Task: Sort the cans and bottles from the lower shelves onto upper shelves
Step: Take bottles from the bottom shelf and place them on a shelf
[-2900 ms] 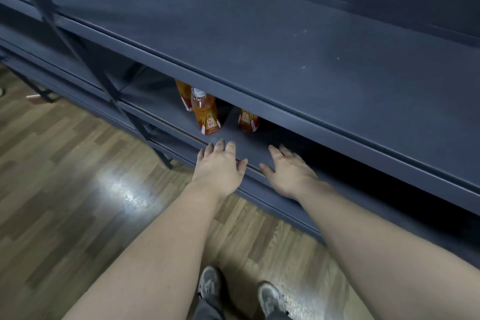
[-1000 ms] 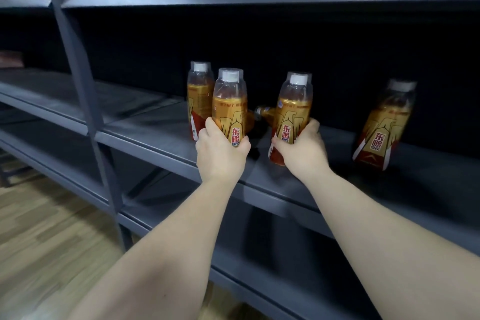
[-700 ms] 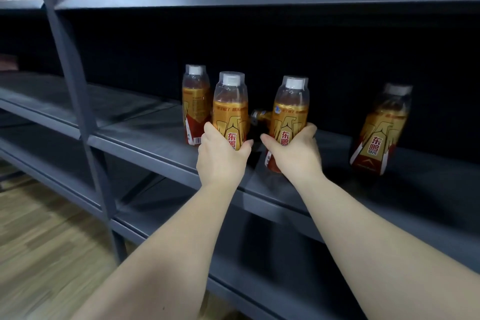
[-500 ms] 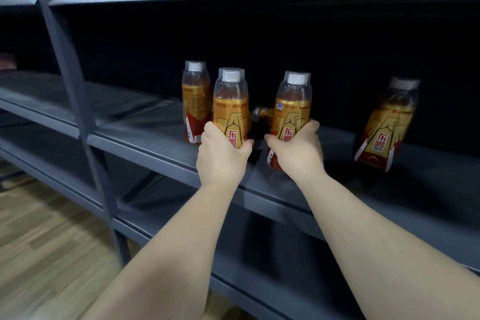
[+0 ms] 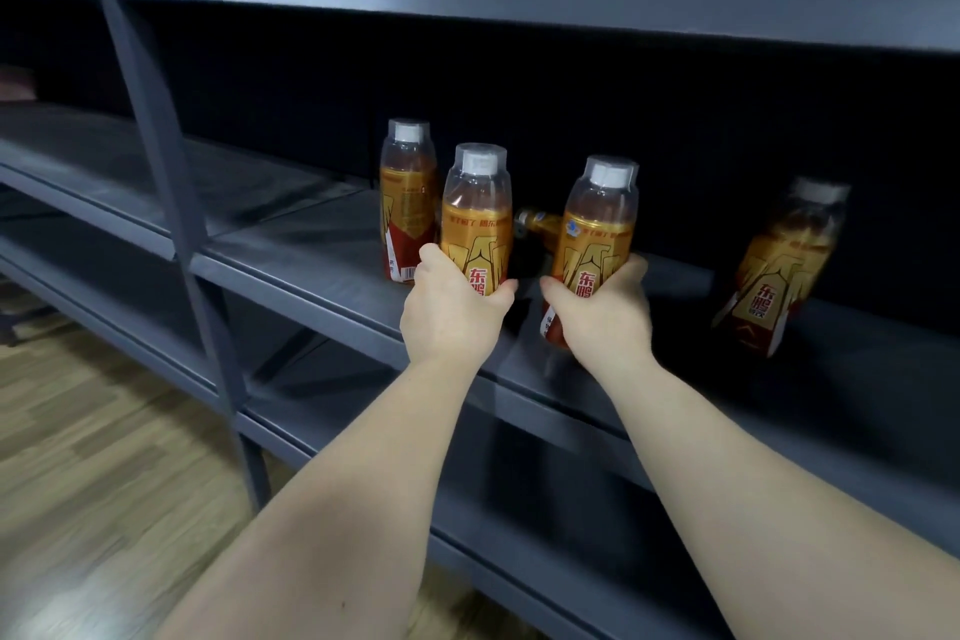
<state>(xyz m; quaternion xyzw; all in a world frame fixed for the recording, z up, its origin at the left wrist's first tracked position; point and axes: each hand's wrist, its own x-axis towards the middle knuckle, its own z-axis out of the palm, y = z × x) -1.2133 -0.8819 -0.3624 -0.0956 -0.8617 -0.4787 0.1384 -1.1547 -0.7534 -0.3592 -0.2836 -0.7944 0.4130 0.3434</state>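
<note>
To your far left the wooden floor [image 5: 78, 457] shows below the racking, and a grey post [image 5: 156, 172] slants up across the shelf fronts. From that post rightward the middle shelf [image 5: 311, 265] offers bare board up to the first bottle. The upper shelf [image 5: 467, 5] runs overhead, its front edge well above every cap. The lower shelf [image 5: 571, 535] sits beneath your forearms.

A rear bottle [image 5: 408, 192] stands upright, just behind and left of your left hand [image 5: 452, 322]. That hand wraps the lower half of the left-hand bottle [image 5: 475, 218], thumb on one side and fingers curled round the other. The bottle is upright near the shelf's front edge. Its base is hidden, so you cannot tell whether it rests on the board.

Between your two bottles a lying bottle [image 5: 535, 224] shows only its neck, further back. Your right hand [image 5: 602, 322] grips the right-hand bottle [image 5: 597, 234] low on the label, fingers closed round it. It tilts slightly, its base close to the front edge.

Well apart to the right, a leaning bottle [image 5: 779, 270] appears blurred, with open board around it.
</note>
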